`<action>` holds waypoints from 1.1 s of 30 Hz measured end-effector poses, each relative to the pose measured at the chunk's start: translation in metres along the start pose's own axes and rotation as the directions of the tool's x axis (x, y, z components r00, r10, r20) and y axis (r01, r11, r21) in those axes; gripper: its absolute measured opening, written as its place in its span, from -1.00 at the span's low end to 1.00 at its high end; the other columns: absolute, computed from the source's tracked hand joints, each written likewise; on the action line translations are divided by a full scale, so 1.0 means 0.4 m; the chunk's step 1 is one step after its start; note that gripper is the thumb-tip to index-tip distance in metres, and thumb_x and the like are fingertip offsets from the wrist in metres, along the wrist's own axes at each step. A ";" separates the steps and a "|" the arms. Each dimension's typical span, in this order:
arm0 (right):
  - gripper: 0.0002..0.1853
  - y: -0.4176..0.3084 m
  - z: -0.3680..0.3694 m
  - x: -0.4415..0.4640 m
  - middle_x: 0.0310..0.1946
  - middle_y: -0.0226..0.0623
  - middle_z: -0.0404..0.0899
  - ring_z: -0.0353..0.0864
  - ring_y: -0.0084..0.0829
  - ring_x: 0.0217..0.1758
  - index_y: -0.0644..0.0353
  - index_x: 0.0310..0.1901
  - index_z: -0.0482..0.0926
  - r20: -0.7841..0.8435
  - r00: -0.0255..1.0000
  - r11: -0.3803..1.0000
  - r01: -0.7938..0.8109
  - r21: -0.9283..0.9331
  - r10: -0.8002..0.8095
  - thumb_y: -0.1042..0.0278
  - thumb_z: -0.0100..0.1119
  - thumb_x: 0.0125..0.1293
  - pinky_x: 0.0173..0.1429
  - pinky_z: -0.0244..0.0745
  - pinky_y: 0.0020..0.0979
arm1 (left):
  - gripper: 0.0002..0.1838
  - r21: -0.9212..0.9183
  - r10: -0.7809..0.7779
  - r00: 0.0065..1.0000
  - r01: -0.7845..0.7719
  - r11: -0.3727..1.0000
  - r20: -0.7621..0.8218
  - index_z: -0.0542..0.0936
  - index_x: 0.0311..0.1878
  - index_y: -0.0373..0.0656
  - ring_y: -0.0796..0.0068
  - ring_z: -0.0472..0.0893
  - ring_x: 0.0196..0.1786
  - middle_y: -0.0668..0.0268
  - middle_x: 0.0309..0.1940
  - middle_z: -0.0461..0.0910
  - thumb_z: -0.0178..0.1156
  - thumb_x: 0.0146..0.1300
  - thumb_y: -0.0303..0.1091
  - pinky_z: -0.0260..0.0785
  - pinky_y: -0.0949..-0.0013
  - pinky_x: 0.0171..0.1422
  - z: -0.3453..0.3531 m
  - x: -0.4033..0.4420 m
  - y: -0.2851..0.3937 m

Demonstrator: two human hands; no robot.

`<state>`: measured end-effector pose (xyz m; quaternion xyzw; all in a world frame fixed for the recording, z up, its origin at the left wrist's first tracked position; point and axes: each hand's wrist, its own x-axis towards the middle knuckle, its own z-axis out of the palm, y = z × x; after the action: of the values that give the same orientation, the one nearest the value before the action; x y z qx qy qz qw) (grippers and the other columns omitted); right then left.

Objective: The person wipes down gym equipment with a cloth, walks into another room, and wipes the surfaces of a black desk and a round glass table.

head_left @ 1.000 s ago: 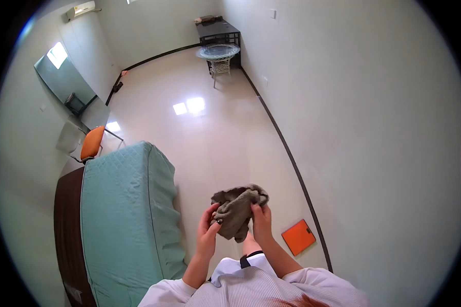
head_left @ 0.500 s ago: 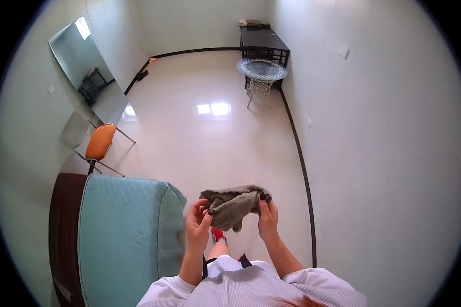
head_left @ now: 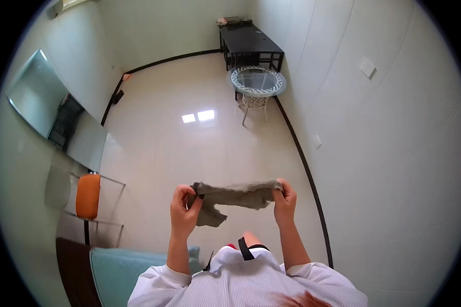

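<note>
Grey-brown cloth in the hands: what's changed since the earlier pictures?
The left hand and right hand have moved apart, spreading the bunched grey-brown cloth into a wide strip, its left part hanging lower. As the camera moved, the teal-covered bed dropped toward the view's bottom. Both hands still grip the cloth.

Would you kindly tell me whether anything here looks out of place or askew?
A small pinkish thing and a dark thing lie on the floor at the far left; they look stray, though I cannot tell what they are. The grey-brown cloth hangs lopsided, lower by the left hand. No spill shows.
</note>
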<state>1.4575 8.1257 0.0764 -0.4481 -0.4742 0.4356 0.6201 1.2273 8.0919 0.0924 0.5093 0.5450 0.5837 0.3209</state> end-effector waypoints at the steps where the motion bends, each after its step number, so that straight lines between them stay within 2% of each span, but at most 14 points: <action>1: -0.89 0.025 0.026 0.063 -0.44 -0.54 0.42 0.31 -0.72 -0.38 0.27 -0.34 0.51 -0.009 1.000 1.000 0.005 0.004 -0.005 0.41 0.06 0.22 -0.29 0.20 -0.65 | -0.76 0.004 0.007 0.999 -0.008 1.000 0.048 0.35 -0.26 -0.17 0.73 0.29 -0.38 0.47 -0.40 0.30 0.05 0.03 -0.71 0.16 0.65 -0.33 -0.005 0.073 -0.018; 3: -0.91 0.081 0.078 0.186 -0.42 -0.51 0.43 0.32 -0.71 -0.38 0.28 -0.38 0.51 -0.005 0.997 0.997 0.081 -0.020 -0.081 0.45 0.09 0.16 -0.28 0.19 -0.66 | -0.76 0.033 0.005 0.998 -0.007 0.999 0.059 0.35 -0.26 -0.18 0.72 0.31 -0.37 0.46 -0.39 0.33 0.05 0.03 -0.71 0.17 0.64 -0.32 -0.015 0.212 -0.065; 5: -0.94 0.120 0.152 0.305 -0.40 -0.47 0.42 0.31 -0.69 -0.40 0.29 -0.44 0.49 -0.038 0.999 0.999 0.032 -0.027 -0.033 0.49 0.10 0.11 -0.30 0.18 -0.65 | -0.76 0.076 -0.002 0.999 -0.002 0.997 0.052 0.36 -0.25 -0.18 0.71 0.32 -0.36 0.45 -0.37 0.35 0.05 0.03 -0.71 0.18 0.63 -0.32 -0.032 0.334 -0.119; 7: -0.93 0.168 0.209 0.403 -0.37 -0.46 0.40 0.28 -0.69 -0.43 0.29 -0.47 0.47 -0.057 0.969 0.964 0.233 -0.129 -0.241 0.50 0.11 0.09 -0.34 0.17 -0.64 | -0.76 0.061 -0.046 0.998 0.043 0.997 0.036 0.36 -0.24 -0.19 0.70 0.33 -0.34 0.41 -0.34 0.39 0.02 0.04 -0.72 0.19 0.62 -0.31 -0.055 0.426 -0.157; 9: -0.92 0.215 0.278 0.546 -0.45 -0.51 0.38 0.23 -0.72 -0.46 0.25 -0.49 0.45 -0.037 0.972 0.971 0.230 -0.058 -0.232 0.49 0.10 0.11 -0.40 0.13 -0.64 | -0.81 -0.040 -0.019 0.999 0.018 0.999 -0.029 0.35 -0.30 -0.19 0.72 0.29 -0.42 0.38 -0.33 0.45 0.01 0.06 -0.71 0.15 0.62 -0.39 -0.054 0.575 -0.196; 11: -0.94 0.251 0.334 0.685 -0.54 -0.55 0.36 0.24 -0.73 -0.47 0.24 -0.46 0.48 0.118 0.989 0.996 -0.088 0.027 0.084 0.48 0.10 0.11 -0.41 0.15 -0.64 | -0.84 -0.132 -0.013 0.996 0.002 0.991 -0.083 0.34 -0.36 -0.19 0.75 0.24 -0.49 0.34 -0.33 0.51 -0.01 0.08 -0.70 0.12 0.61 -0.47 -0.066 0.723 -0.225; 13: -0.92 0.247 0.386 0.764 -0.62 -0.60 0.30 0.20 -0.75 -0.51 0.22 -0.47 0.48 0.163 0.984 0.997 -0.071 0.003 0.070 0.45 0.09 0.14 -0.45 0.10 -0.63 | -0.82 0.030 0.077 0.986 -0.073 0.997 -0.151 0.27 -0.41 -0.18 0.75 0.21 -0.51 0.31 -0.27 0.53 -0.06 0.07 -0.73 0.10 0.62 -0.48 -0.091 0.802 -0.232; 16: -0.91 0.267 0.508 0.969 -0.63 -0.60 0.29 0.18 -0.74 -0.53 0.23 -0.48 0.46 0.217 0.970 0.989 -0.084 -0.121 0.109 0.44 0.11 0.13 -0.48 0.07 -0.62 | -0.79 0.092 0.047 0.987 -0.033 0.995 -0.153 0.22 -0.46 -0.17 0.75 0.20 -0.51 0.30 -0.26 0.53 -0.07 0.05 -0.74 0.10 0.63 -0.47 -0.119 1.012 -0.264; 21: -0.94 0.331 0.665 1.189 -0.65 -0.60 0.29 0.18 -0.74 -0.54 0.23 -0.47 0.48 0.157 0.986 0.996 -0.045 -0.077 0.057 0.47 0.13 0.11 -0.48 0.08 -0.62 | -0.81 0.066 0.046 0.989 -0.037 0.997 -0.140 0.36 -0.48 -0.21 0.72 0.31 -0.48 0.32 -0.28 0.53 -0.09 0.02 -0.77 0.16 0.62 -0.43 -0.143 1.277 -0.337; 24: -0.96 0.419 0.753 1.337 -0.63 -0.55 0.33 0.23 -0.72 -0.52 0.25 -0.45 0.50 0.135 0.988 0.988 -0.056 -0.143 0.076 0.50 0.15 0.08 -0.45 0.15 -0.61 | -0.77 0.228 0.209 0.978 -0.199 0.953 -0.021 0.49 -0.40 -0.22 0.59 0.45 -0.39 0.30 -0.26 0.55 -0.09 0.01 -0.77 0.25 0.57 -0.38 -0.157 1.493 -0.429; 27: -0.95 0.474 0.827 1.447 -0.59 -0.49 0.39 0.30 -0.68 -0.49 0.27 -0.44 0.51 0.068 0.993 0.964 -0.081 -0.253 0.101 0.52 0.17 0.05 -0.42 0.21 -0.60 | -0.78 0.304 0.169 0.985 -0.169 0.938 0.028 0.57 -0.33 -0.23 0.38 0.50 -0.19 0.26 -0.21 0.55 -0.02 0.02 -0.69 0.36 0.42 -0.18 -0.156 1.673 -0.496; 29: -0.92 0.531 0.881 1.539 -0.48 -0.41 0.43 0.38 -0.63 -0.44 0.30 -0.43 0.52 0.014 0.998 0.953 -0.052 -0.300 0.059 0.55 0.21 0.00 -0.36 0.30 -0.57 | -0.81 0.399 0.154 0.966 -0.227 0.888 0.208 0.58 -0.26 -0.22 0.26 0.45 -0.02 0.24 -0.15 0.54 0.06 0.03 -0.57 0.32 0.28 0.03 -0.156 1.813 -0.532; 30: -0.91 0.548 0.916 1.588 -0.44 -0.40 0.42 0.40 -0.60 -0.43 0.30 -0.43 0.52 -0.036 0.999 0.951 -0.047 -0.306 0.038 0.56 0.22 -0.02 -0.33 0.32 -0.54 | -0.76 0.396 0.046 0.955 -0.165 0.903 0.291 0.57 -0.18 -0.23 0.21 0.38 0.09 0.21 -0.09 0.51 0.09 0.03 -0.49 0.22 0.22 0.19 -0.156 1.890 -0.537; 33: -0.87 0.599 0.969 1.689 -0.36 -0.36 0.38 0.44 -0.49 -0.40 0.31 -0.42 0.54 -0.184 0.982 0.947 -0.100 -0.306 0.044 0.57 0.26 -0.07 -0.25 0.38 -0.47 | -0.70 0.418 0.085 0.884 -0.299 0.858 0.459 0.52 -0.09 -0.24 0.18 0.32 0.16 0.21 0.01 0.46 0.09 0.04 -0.49 0.21 0.23 0.21 -0.133 2.075 -0.587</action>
<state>1.1659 8.8854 0.0353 -0.5944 -0.4643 0.3362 0.5640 0.9061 8.8941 0.0756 0.7400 0.5335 0.3356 0.2347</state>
